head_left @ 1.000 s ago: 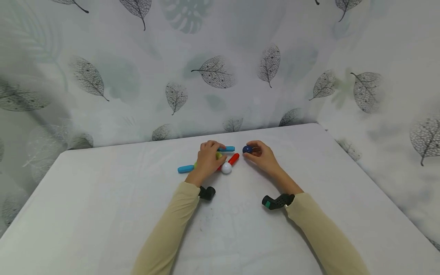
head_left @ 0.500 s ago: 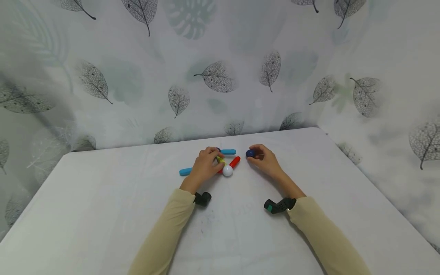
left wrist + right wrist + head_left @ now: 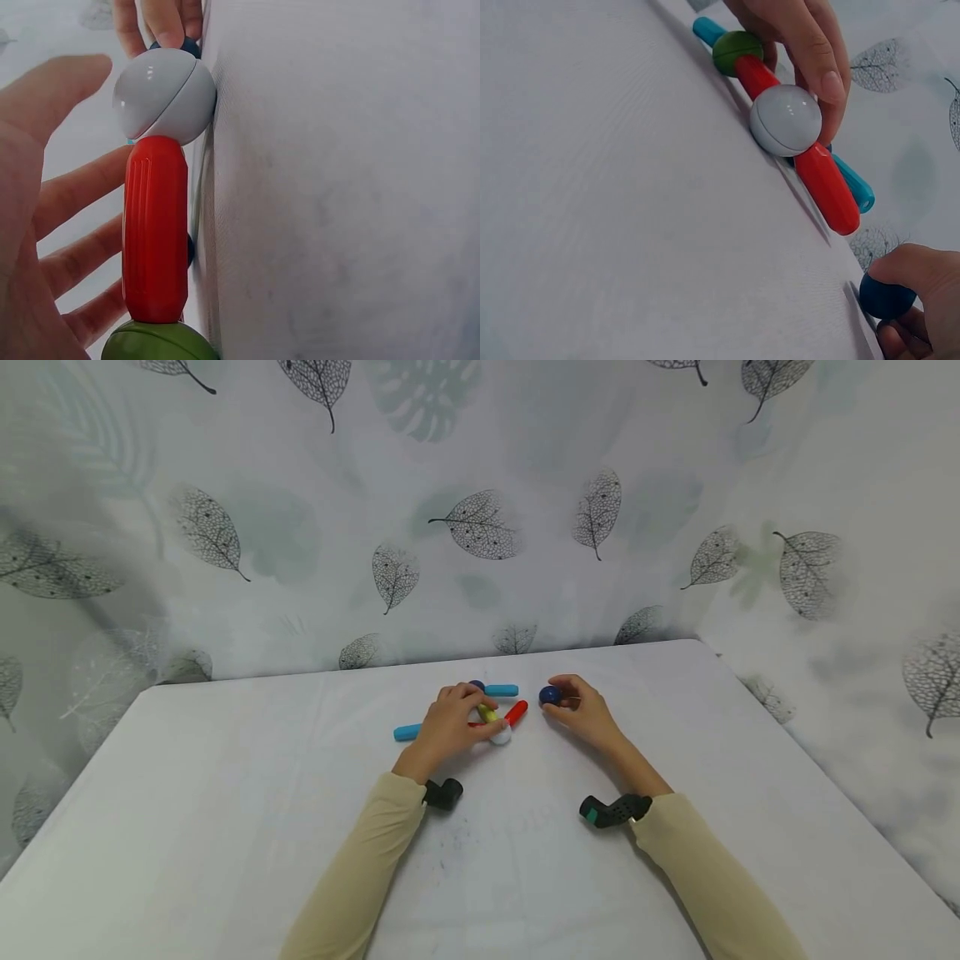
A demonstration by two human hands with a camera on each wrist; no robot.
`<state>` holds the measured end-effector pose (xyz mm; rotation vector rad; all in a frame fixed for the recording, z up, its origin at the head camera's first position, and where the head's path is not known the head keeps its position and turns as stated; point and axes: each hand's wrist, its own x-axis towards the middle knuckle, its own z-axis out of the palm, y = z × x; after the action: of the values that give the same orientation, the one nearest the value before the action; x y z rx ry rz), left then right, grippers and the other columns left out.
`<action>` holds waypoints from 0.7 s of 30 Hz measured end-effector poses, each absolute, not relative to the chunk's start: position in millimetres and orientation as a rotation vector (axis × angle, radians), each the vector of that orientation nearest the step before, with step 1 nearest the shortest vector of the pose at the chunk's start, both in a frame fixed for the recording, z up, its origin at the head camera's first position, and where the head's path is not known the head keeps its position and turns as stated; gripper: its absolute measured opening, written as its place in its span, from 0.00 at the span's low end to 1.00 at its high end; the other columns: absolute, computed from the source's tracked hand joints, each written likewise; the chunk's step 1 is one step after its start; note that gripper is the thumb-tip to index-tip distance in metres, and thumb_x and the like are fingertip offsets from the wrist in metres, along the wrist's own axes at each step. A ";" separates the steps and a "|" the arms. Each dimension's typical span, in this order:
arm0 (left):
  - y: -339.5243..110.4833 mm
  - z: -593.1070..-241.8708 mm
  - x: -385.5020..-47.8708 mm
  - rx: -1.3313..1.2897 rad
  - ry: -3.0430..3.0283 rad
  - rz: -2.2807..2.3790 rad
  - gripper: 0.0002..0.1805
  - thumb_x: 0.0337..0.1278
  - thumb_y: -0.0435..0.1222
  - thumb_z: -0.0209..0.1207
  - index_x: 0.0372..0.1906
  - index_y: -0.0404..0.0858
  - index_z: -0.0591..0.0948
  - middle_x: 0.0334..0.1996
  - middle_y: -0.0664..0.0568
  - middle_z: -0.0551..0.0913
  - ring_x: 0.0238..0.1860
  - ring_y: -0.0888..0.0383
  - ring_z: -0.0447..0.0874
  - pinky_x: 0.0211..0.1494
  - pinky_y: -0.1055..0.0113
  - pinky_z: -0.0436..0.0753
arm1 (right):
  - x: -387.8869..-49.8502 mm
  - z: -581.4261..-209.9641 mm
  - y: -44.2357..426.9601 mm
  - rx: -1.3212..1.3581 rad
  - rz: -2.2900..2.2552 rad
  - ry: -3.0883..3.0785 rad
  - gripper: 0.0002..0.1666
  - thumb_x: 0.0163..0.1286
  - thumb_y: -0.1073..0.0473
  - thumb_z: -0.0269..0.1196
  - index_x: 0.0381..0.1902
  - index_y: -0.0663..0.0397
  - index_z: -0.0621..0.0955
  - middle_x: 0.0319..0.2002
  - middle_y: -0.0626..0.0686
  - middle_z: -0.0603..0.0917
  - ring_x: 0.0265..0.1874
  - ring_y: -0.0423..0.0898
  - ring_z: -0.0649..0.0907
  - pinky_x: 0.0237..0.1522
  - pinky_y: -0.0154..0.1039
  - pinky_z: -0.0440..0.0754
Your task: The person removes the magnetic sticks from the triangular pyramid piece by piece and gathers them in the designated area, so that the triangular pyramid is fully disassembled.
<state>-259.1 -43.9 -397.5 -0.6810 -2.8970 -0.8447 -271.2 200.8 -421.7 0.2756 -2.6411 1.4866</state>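
Note:
Several toy building rods and balls lie joined on the table. A white ball (image 3: 165, 94) has a red rod (image 3: 156, 225) on one side, running to a green ball (image 3: 737, 52); another red rod (image 3: 827, 189) sticks out opposite. My left hand (image 3: 450, 722) is over this shape, fingers spread behind the red rod and thumb beside the white ball; whether it touches is unclear. A yellow rod (image 3: 488, 713) shows under the hand, partly hidden. My right hand (image 3: 588, 717) pinches a dark blue ball (image 3: 550, 695) between thumb and fingers, to the right of the shape.
One light blue rod (image 3: 501, 691) lies at the back beside a second dark blue ball (image 3: 477, 684); another blue rod (image 3: 407, 732) pokes out at the left. White cloth covers the table (image 3: 262, 827). A leaf-patterned backdrop (image 3: 300, 568) rises behind its far edge.
My left hand has slid back slightly from the yellow rod, and its thumb has moved right, in front of the white ball. The right hand keeps the dark blue ball almost in place.

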 end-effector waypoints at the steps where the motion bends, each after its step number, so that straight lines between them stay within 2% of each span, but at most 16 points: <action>1: -43.6 -397.1 -259.0 -0.679 -2.912 -0.824 0.20 0.57 0.54 0.64 0.49 0.48 0.84 0.57 0.47 0.74 0.62 0.44 0.66 0.64 0.48 0.70 | -271.0 -421.0 200.8 0.271 1.493 -2.641 0.28 0.66 0.65 0.65 0.62 0.64 0.71 0.61 0.65 0.74 0.56 0.60 0.76 0.61 0.52 0.74; 10: -41.2 -397.9 -256.1 -0.723 -2.938 -0.714 0.28 0.47 0.59 0.68 0.52 0.52 0.82 0.60 0.48 0.72 0.64 0.43 0.64 0.64 0.43 0.69 | -270.5 -420.9 204.9 0.317 1.476 -2.614 0.29 0.65 0.64 0.66 0.62 0.64 0.71 0.59 0.64 0.75 0.57 0.58 0.75 0.62 0.52 0.74; 21: -41.9 -398.0 -257.1 -0.748 -2.945 -0.642 0.25 0.48 0.56 0.69 0.52 0.52 0.83 0.63 0.45 0.71 0.65 0.42 0.63 0.65 0.43 0.68 | -269.3 -412.5 207.7 0.442 1.443 -2.476 0.25 0.65 0.66 0.66 0.59 0.65 0.74 0.56 0.64 0.77 0.56 0.57 0.73 0.56 0.54 0.73</action>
<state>-257.1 -41.9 -398.0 -0.7481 -2.9455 -0.6418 -269.3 207.7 -412.5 0.4424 -2.4756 1.4431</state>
